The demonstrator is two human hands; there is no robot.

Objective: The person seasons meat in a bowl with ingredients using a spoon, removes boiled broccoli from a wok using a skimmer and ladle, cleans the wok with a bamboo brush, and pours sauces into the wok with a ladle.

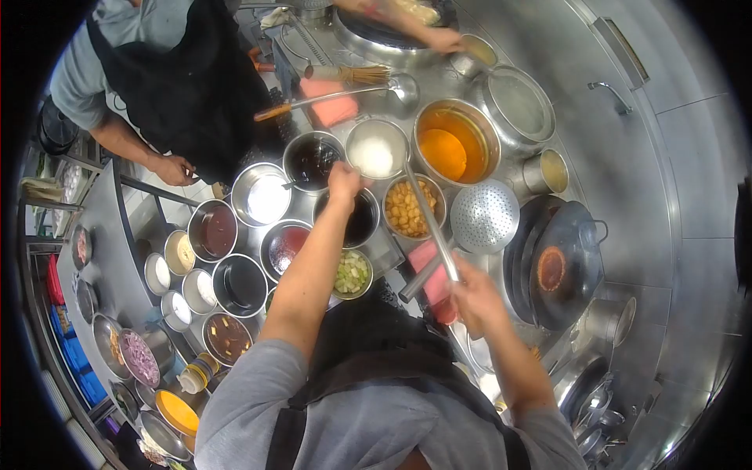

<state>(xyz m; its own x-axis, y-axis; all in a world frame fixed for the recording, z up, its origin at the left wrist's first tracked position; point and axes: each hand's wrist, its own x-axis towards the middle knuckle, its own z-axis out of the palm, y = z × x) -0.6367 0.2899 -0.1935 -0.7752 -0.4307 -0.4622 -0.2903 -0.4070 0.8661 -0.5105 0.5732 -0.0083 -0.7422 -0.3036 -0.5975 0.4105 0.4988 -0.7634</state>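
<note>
My right hand (474,294) is wrapped round the long metal handle of a ladle (429,215), whose upper end reaches the rim of a bowl of white granules (376,149). My left hand (345,184) looks closed between that bowl, a bowl of dark sauce (313,160) and a pot of dark liquid (359,215); what it grips is hidden. Right of the ladle lies a perforated strainer (485,215). A bowl of brownish-yellow chunks (411,207) is beside the handle. Below my left hand stands a bowl of chopped green vegetables (352,272).
A wok (568,266) with reddish sauce is at the right. A pot of orange liquid (457,142) and a wooden-handled ladle (337,95) lie ahead. Several sauce containers fill the left. A person in a black apron (184,86) stands upper left; another person's hand (444,40) is at the top.
</note>
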